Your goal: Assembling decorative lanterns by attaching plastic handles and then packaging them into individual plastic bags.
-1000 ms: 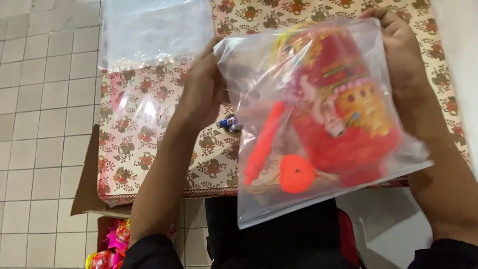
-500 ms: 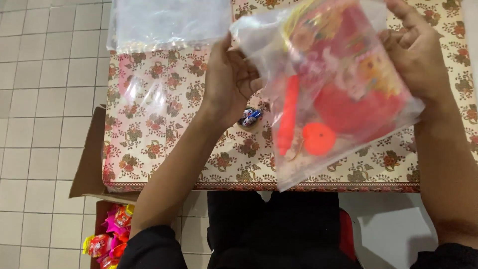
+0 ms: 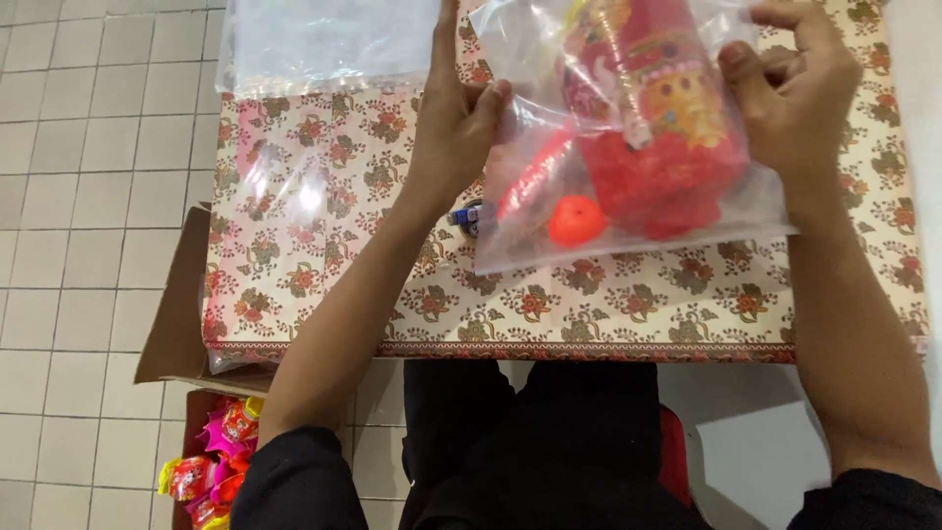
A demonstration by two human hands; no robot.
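Both hands up over the bench (image 3: 628, 314), floral cloth on it. Left hand (image 3: 456, 128) pinches the clear plastic bag (image 3: 628, 147) at its left edge, fingers clamped on the film. Right hand (image 3: 800, 83) grips the bag's right top, fingers closed on it. Inside: red toy (image 3: 657, 118) w/ an orange ball (image 3: 577, 220) low down. Stack of empty bags (image 3: 329, 44) top left. Box of wrapped toys (image 3: 211, 461) on the floor.
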